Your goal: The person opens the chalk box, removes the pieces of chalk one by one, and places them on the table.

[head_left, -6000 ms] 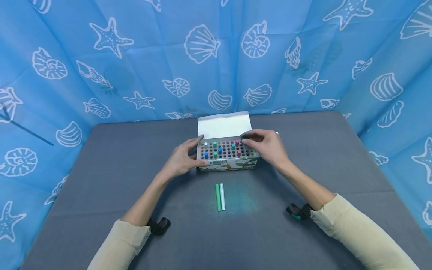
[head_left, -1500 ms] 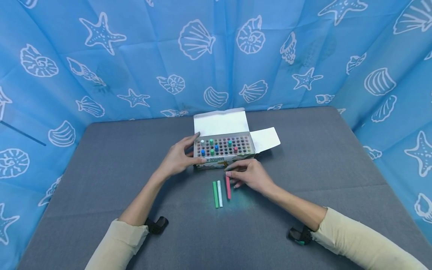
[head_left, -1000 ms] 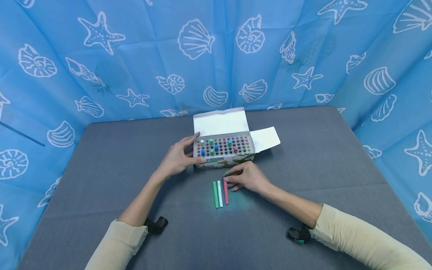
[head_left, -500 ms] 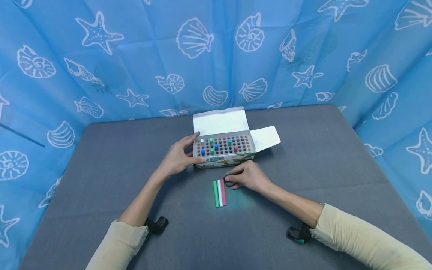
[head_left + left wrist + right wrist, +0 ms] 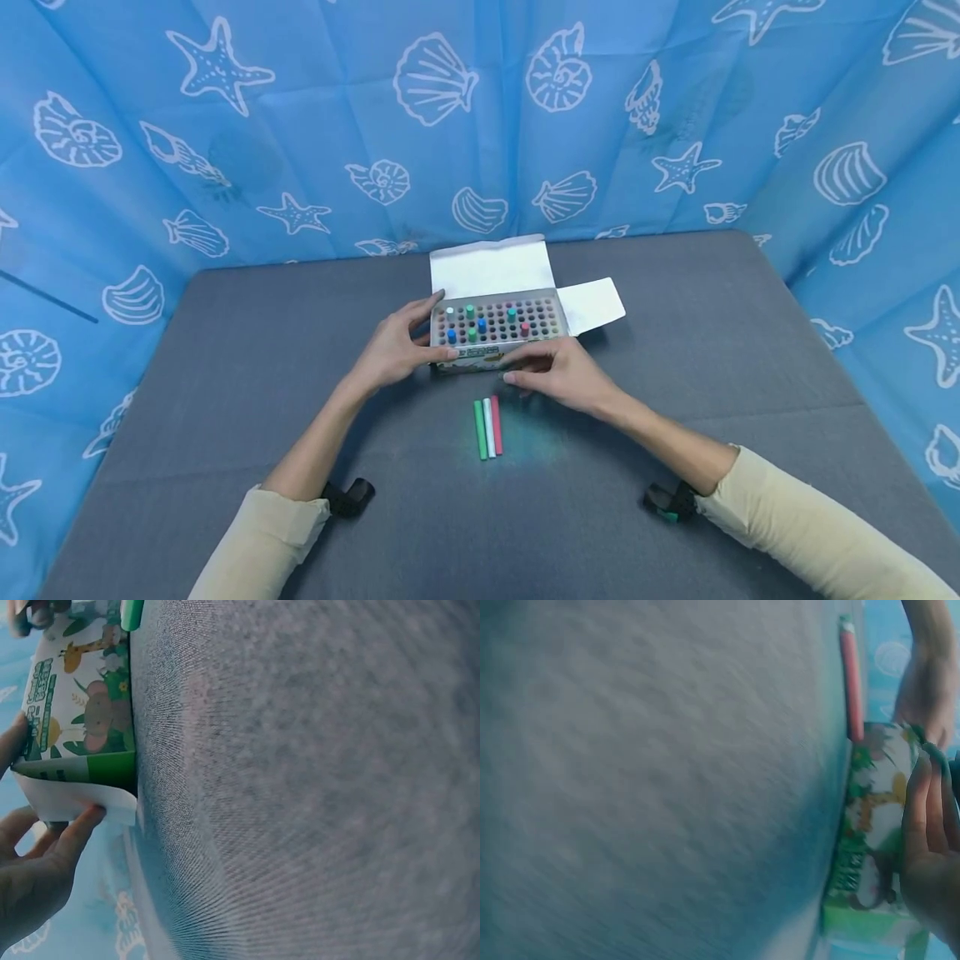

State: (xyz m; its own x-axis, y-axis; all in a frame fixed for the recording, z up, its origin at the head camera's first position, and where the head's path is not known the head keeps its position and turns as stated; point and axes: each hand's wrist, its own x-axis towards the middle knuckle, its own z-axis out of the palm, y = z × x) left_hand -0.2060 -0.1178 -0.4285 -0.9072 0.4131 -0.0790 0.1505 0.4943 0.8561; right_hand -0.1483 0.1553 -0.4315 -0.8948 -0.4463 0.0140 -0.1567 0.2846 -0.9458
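An open chalk box (image 5: 480, 363) printed with animals stands on the grey table. Several coloured chalks stick up from its grid of holes, among them a blue chalk (image 5: 452, 336). My left hand (image 5: 393, 350) grips the box's left end, thumb on the front corner and fingers toward the back; in the left wrist view its fingers touch a white end flap (image 5: 67, 796). Before the box lie a green chalk (image 5: 480, 430), a white chalk (image 5: 489, 428) and a red chalk (image 5: 497, 425), side by side. Just above them, at the box's front, my right hand (image 5: 566, 375) hovers with nothing in it.
The box's white lid (image 5: 491, 267) is folded back, and a white side flap (image 5: 592, 306) sticks out to the right. Behind the table (image 5: 712, 350) hangs a blue curtain (image 5: 315, 125) with shell prints.
The right hand took a red chalk from the box, laid it beside the white chalk, let go and rose toward the box. The left hand has kept hold of the box.
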